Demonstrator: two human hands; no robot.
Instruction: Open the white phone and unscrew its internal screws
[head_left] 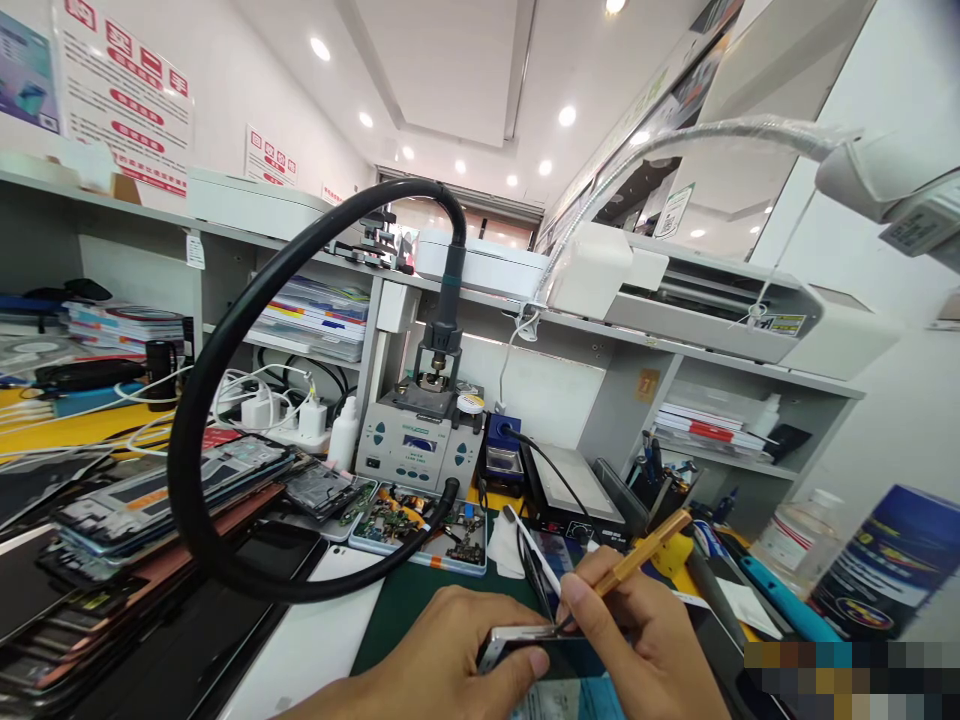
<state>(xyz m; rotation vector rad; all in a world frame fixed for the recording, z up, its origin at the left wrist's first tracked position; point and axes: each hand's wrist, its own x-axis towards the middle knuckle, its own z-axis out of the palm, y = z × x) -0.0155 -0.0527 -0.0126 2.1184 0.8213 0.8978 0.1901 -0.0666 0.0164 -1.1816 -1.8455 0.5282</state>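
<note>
At the bottom middle, my left hand (450,655) is closed on a thin phone (517,633) with a silver metal edge, thumb on the near face and fingers behind. My right hand (637,640) grips a tool with an orange-yellow faceted handle (643,553), slanting up to the right. Its dark tip meets the phone's top edge; the exact contact is too small to make out. A slim white stick (534,548) runs up and left from the right hand's fingertips; I cannot tell whether it is held too. Below the phone, a light-blue item shows partly.
A thick black hose (180,440) loops from the hot-air station (420,440) over the left side. Stacked phone parts (172,490) lie left; a tray of circuit boards (360,545) is ahead. A clear bottle (796,540) and blue can (892,560) stand right. A lamp (892,180) hangs upper right.
</note>
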